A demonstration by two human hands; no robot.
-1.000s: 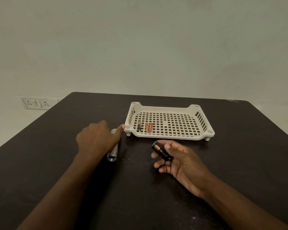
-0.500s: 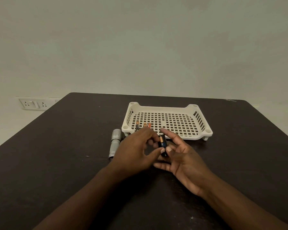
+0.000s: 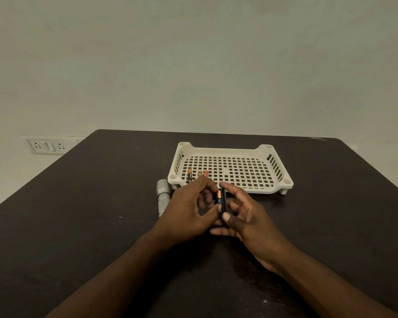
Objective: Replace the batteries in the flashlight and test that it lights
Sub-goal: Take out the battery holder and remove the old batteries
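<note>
Battery holder [image 3: 221, 203], black with a copper-topped cell showing, is held upright above the table [image 3: 78, 226] at near centre: pinched end to end by the right hand [image 3: 244, 216], with left hand [image 3: 189, 210] fingertips curled onto its left side, likely to work a cell loose. Flashlight [image 3: 163, 196] lies just left, set aside. Farther back, three batteries [image 3: 200, 174] lie in the tray [image 3: 283, 183], kept within reach.

Cream tray [image 3: 218, 149], dark-brown table [image 3: 101, 203]
</note>
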